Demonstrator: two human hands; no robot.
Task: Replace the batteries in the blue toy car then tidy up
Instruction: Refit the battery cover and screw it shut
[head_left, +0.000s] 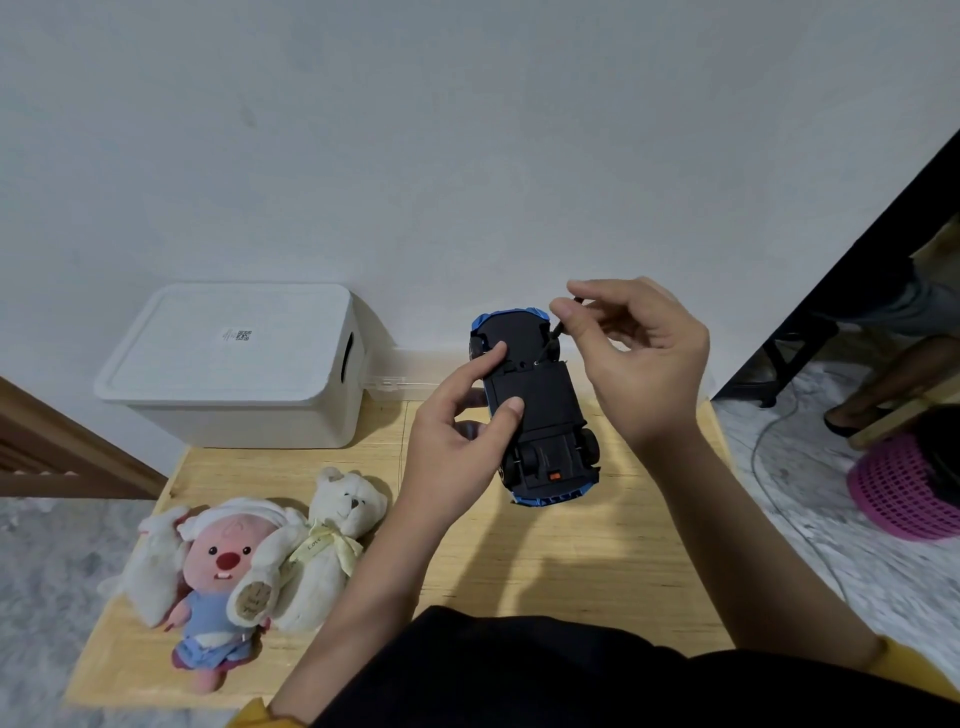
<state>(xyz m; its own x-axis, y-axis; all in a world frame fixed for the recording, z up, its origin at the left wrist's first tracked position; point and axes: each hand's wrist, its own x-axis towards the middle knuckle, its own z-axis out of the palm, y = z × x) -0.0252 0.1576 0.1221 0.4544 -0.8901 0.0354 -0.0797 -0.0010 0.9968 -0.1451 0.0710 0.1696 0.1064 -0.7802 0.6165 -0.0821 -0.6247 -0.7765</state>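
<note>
The blue toy car (540, 410) is held upside down above the wooden table, its black underside facing me. My left hand (457, 436) grips the car from the left, thumb and forefinger pressed on the underside. My right hand (639, 353) pinches a thin black screwdriver (556, 332) between thumb and fingers. Its tip touches a screw near the edge of the battery cover, toward the car's far end. No batteries are visible.
A white lidded storage box (234, 369) stands at the back left of the wooden table (545, 561). Plush toys (249, 556) lie at the front left. On the floor to the right are a pink basket (898, 493) and another person's foot (852, 415).
</note>
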